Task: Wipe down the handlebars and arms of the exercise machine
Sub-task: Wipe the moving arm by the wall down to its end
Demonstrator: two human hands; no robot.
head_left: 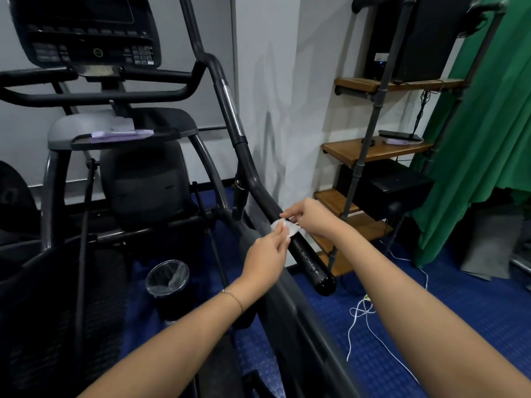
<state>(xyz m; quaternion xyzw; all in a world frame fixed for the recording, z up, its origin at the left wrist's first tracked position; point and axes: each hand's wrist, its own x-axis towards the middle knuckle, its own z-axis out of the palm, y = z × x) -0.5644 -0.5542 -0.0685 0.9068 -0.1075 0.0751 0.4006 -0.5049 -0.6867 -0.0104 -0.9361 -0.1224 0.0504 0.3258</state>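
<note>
handlebar (290,239) under small wipe (287,226); left hand (265,258) and right hand (309,216) both pinch it; thin wipe could tear or slip off.

Wooden shelves (370,150) stand beside a green curtain (488,124).

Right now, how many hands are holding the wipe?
2. The left hand pinches the wipe from its left side, the right hand from its right, both at the black handlebar. No other hand is in view.
</note>
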